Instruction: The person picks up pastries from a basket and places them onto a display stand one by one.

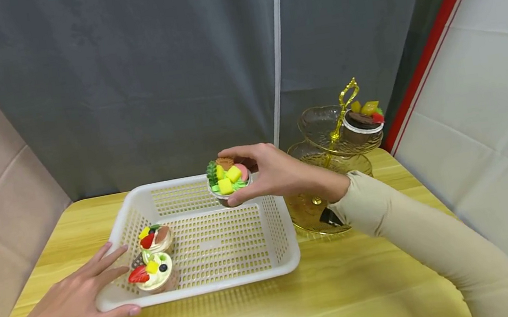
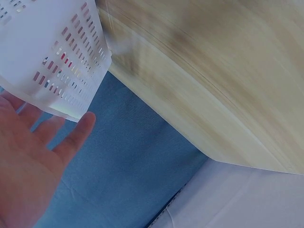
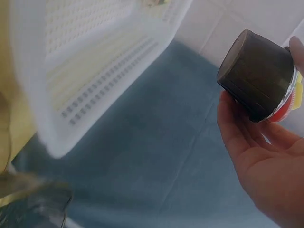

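My right hand (image 1: 280,171) holds a toy cupcake (image 1: 226,185) between thumb and fingers, above the back of a white plastic basket (image 1: 204,289). Yellow cubes, green cream, a brown biscuit and a pink piece top it; its dark brown cup (image 3: 259,73) shows in the right wrist view. At the basket's left end, my left hand (image 1: 76,294) spreads its fingers over the rim, thumb along the front edge. Near those fingers, two cream-topped cupcakes sit inside the basket: one with a strawberry and yellow cube (image 1: 156,276), another (image 1: 160,239) behind it.
To the right stands a tiered glass stand (image 1: 320,112) with a gold handle (image 1: 348,91). A chocolate cupcake (image 1: 361,125) sits on its top tier, and a dark piece (image 1: 329,217) lies low on it, partly behind my sleeve. A grey curtain (image 1: 153,86) hangs behind the wooden table (image 1: 348,285).
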Motion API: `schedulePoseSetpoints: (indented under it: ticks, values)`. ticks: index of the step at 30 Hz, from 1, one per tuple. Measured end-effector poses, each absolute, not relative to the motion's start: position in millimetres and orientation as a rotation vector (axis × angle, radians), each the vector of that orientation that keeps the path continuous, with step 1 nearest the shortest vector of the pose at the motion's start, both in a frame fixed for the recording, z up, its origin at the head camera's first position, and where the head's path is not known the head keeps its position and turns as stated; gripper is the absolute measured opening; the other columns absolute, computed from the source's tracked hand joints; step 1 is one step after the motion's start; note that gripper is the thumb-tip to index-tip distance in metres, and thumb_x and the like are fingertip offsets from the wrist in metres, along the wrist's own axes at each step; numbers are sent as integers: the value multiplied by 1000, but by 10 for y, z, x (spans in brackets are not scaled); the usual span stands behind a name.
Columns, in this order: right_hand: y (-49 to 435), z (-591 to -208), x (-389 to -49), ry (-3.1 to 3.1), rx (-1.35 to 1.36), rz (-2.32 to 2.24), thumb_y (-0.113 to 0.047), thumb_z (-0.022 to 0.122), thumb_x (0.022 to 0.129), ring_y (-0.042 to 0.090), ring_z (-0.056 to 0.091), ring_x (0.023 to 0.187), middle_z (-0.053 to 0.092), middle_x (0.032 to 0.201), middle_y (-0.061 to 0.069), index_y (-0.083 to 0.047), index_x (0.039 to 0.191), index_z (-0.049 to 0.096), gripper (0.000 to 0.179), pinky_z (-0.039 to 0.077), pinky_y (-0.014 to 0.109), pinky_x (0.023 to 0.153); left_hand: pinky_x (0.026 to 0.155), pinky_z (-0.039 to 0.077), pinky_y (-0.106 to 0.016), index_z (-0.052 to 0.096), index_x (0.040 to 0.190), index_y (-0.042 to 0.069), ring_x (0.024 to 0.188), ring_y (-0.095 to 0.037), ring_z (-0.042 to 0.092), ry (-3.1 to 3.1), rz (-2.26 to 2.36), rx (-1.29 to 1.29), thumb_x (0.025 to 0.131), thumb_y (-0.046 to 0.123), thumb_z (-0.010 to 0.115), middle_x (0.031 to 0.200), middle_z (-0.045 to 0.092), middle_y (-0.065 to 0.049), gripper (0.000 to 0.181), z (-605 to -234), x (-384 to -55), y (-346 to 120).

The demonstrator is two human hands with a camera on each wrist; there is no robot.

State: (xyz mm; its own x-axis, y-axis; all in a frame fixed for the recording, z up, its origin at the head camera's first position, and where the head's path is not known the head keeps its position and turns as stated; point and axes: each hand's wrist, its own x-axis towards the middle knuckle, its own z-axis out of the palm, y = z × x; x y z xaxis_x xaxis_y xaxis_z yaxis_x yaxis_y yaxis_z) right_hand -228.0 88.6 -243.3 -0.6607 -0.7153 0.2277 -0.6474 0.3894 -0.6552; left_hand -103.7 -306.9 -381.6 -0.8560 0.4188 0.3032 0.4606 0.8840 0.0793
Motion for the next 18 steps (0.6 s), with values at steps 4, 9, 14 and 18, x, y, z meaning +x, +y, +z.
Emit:
schedulePoseSetpoints:
  ticks: [4,9,14,18]
  values:
    - [1073,-2375,-2290,2585,-1191,-1140,-26,89,74,12,64,101,65,123,0,-6,144,51,82,51,31,90,71,50,-58,71,122,20,149,-13,24,-2763,-217,-663,68,69,77,150,47,-2,73,-3825,-1037,-3076]
    - [1287,-2284,-2286,2620,-1137,-1155,-26,89,75,13,63,103,65,124,0,-7,145,49,83,52,32,89,71,50,-59,71,122,19,149,-15,24,-2769,-213,-665,68,69,77,150,47,-3,74,-3824,-1051,-3085]
    - [1444,-2191,-2284,2686,-1146,-1145,-27,89,75,10,64,103,65,124,-1,-7,145,49,83,53,29,86,71,50,-58,71,122,18,149,-16,23,-2783,-203,-648,68,70,77,151,47,-3,74,-3826,-1054,-3096]
    - [1564,-2115,-2271,2719,-1137,-1150,-23,89,75,12,64,106,65,126,2,-6,146,49,83,53,28,88,70,49,-58,71,122,19,148,-18,28,-2785,-198,-634,68,70,77,152,46,-2,75,-3831,-1055,-3099]
